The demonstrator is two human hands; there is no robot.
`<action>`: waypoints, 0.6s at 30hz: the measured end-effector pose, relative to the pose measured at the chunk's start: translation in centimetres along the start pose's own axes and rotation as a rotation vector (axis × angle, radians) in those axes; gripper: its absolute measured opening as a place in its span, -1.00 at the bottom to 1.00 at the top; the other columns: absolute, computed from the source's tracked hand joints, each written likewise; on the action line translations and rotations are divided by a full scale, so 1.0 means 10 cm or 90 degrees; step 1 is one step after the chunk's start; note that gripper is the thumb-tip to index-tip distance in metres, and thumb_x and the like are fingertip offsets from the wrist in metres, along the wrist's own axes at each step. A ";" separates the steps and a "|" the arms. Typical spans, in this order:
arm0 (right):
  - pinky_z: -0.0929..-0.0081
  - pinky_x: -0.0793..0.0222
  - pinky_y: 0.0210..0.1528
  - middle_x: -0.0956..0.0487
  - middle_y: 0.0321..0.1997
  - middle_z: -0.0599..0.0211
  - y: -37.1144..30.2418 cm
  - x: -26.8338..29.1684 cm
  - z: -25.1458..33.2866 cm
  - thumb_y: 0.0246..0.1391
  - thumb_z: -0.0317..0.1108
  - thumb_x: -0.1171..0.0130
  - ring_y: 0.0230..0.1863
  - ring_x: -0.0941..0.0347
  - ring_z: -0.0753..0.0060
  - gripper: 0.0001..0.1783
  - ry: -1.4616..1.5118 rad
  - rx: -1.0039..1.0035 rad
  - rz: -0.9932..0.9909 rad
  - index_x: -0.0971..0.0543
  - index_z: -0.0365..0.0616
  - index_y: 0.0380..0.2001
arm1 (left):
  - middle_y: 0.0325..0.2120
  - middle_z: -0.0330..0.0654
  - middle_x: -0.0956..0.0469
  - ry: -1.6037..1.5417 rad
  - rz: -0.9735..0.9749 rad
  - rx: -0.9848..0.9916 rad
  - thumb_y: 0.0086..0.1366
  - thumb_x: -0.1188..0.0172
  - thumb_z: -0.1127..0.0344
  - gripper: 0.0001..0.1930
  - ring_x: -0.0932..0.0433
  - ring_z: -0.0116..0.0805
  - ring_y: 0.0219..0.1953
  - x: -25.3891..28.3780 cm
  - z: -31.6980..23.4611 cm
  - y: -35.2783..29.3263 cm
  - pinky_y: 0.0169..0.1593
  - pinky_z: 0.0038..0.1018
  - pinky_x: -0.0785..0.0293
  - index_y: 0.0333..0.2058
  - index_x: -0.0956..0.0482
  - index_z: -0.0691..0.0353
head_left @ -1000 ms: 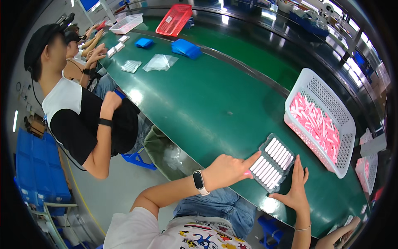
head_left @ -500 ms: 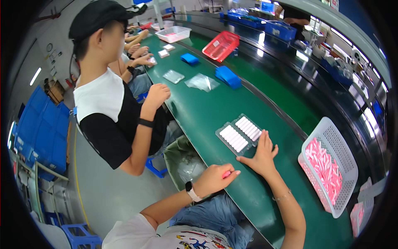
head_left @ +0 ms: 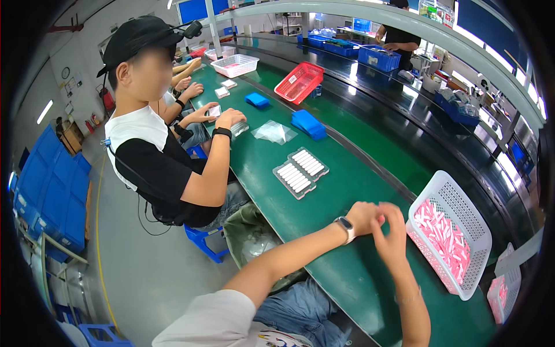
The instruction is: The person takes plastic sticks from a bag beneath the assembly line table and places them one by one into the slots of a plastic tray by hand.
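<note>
A long green belt (head_left: 324, 191) ran through a bright workshop, with blue crates (head_left: 49, 191) stacked at the far left. The left hand (head_left: 363, 217) and right hand (head_left: 392, 236) met just above the belt, fingers curled toward each other; motion blur hid whether they pinched anything, so I cannot tell. Just to their right stood a white basket (head_left: 462, 222) heaped with pink strips (head_left: 442, 234). These looked light, thin and slightly stiff, best pinched by the edges, one at a time. Farther along the belt, to the left, lay a double tray (head_left: 300, 172) of white strips, well apart from the hands. Beyond it were blue pads (head_left: 308, 124), a clear bag (head_left: 273, 132) and a red basket (head_left: 299, 82). A person in a black cap (head_left: 139, 34) sat on the left.
</note>
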State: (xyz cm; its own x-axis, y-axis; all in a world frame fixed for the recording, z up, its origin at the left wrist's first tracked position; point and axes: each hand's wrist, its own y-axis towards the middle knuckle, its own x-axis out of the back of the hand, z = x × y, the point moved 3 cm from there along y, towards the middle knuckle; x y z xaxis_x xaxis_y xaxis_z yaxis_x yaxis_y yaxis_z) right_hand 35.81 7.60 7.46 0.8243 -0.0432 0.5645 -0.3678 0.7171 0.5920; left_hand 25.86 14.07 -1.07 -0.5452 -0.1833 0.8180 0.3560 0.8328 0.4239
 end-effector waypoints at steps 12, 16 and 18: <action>0.32 -0.18 -0.10 -0.43 -0.21 0.15 -0.97 -0.55 1.53 -0.04 -0.47 -0.20 -0.21 -0.30 0.18 -0.83 0.287 -0.136 0.001 -0.46 -0.18 -0.33 | -0.58 -0.08 -0.58 0.080 -0.108 0.151 0.17 -0.13 0.19 -0.81 -0.61 -0.13 -0.49 -0.18 -0.23 0.50 -0.42 -0.29 -0.51 -0.50 -0.54 0.18; 0.27 -0.18 -0.11 -0.45 -0.30 0.21 -0.84 -0.52 1.30 -0.03 -0.52 -0.12 -0.25 -0.32 0.16 -0.89 0.035 -0.148 -0.111 -0.45 -0.15 -0.38 | -0.56 -0.09 -0.60 0.130 -0.079 0.197 0.17 -0.10 0.20 -0.81 -0.62 -0.15 -0.46 -0.11 -0.10 0.46 -0.39 -0.30 -0.53 -0.50 -0.55 0.17; 0.26 -0.19 -0.11 -0.46 -0.31 0.22 -0.87 -0.53 1.42 -0.05 -0.53 -0.11 -0.25 -0.33 0.16 -0.88 0.066 -0.084 -0.073 -0.44 -0.16 -0.38 | -0.62 -0.07 -0.57 0.134 -0.106 0.174 0.24 -0.02 0.17 -0.75 -0.60 -0.11 -0.54 -0.11 -0.07 0.43 -0.47 -0.28 -0.51 -0.51 -0.54 0.17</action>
State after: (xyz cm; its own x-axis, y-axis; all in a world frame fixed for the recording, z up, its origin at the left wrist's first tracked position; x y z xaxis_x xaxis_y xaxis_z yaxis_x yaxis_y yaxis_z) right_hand 28.54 -8.31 7.55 0.8997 -0.0637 0.4318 -0.2145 0.7972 0.5644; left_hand 28.57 17.49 0.17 -0.4004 -0.4069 0.8210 0.0450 0.8862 0.4611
